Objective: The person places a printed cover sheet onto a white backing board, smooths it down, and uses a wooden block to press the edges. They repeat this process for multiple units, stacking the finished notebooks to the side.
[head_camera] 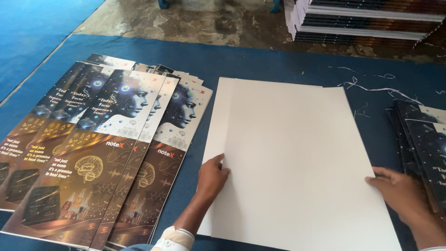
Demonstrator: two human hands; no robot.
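Both your hands are on the blank white sheets, one at each side edge.

Your left hand (211,179) has its fingers curled loosely over the left edge of the white sheet stack (297,158), thumb on top. Your right hand (399,190) lies flat at the right edge, fingers extended; can't tell if they pinch it. The stack sits between your hands on the blue table cover (278,60). Printed covers (100,144) are fanned out just left of it, more dark covers (425,139) near your right hand, and stacked books (367,18) lie at the far side.
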